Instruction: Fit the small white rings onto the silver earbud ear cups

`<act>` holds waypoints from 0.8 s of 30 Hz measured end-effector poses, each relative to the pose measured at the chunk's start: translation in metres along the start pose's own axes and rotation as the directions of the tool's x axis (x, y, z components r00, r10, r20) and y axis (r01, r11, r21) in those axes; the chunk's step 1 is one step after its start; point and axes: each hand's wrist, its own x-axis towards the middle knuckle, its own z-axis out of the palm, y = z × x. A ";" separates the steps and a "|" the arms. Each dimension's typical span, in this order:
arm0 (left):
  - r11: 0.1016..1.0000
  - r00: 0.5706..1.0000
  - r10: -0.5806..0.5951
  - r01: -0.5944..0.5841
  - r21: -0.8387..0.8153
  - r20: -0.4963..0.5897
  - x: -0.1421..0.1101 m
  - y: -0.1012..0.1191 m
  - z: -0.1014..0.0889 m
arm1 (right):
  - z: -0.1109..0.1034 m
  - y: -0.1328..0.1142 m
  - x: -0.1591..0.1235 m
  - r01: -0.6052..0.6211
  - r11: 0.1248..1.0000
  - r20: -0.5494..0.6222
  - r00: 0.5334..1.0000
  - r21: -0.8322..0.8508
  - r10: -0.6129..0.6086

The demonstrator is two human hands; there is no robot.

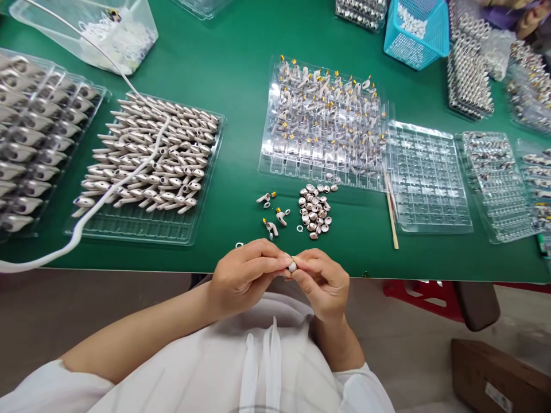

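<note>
Seen from the head camera, where the near edge of the table [241, 74] passes under the wrists, both hands meet fingertip to fingertip. The left grip [244, 278] is narrow, thumb and fingers pinching one side of a small rounded piece [292, 267]; the right grip [325, 281] is just as narrow, pinching the other side. This piece is at the middle of the near edge, mostly covered by the fingers, so its full shape cannot be told.

Just past the hands, a pile of little shells [315, 209] lies loose on the table, some with the hollow side up. Left of the pile are three small parts with yellow tips [281, 218]. One white ring [300, 228] lies beside the pile, and another ring [239, 245] is close to the near edge, by the left grip.

Farther from that edge, a clear tray [267, 158] carries rows of more yellow-tipped parts. A thin stick [392, 221] points toward the near edge, touching a second clear tray [434, 189] on the right. Over to the left, a tray [129, 225] is packed with shiny long shells [150, 149], and a white cable [81, 226] crosses above them. A blue basket [404, 54] with white bits stands farther back on the right.
</note>
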 end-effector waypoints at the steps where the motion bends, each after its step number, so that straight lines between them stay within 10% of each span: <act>1: 1.000 1.000 -0.001 0.001 0.008 0.014 0.001 0.000 -0.001 | 0.000 -0.001 0.000 0.017 1.000 -0.001 1.000 -0.025 -0.017; 10: 0.986 0.999 -0.038 0.034 0.166 0.020 0.004 -0.001 -0.002 | 0.005 -0.008 0.001 0.287 0.872 0.013 0.952 -0.397 -0.307; 24: 0.995 1.000 -0.019 0.020 0.094 -0.012 0.006 -0.001 -0.003 | 0.002 -0.003 0.000 0.374 0.830 0.074 0.923 -0.414 -0.378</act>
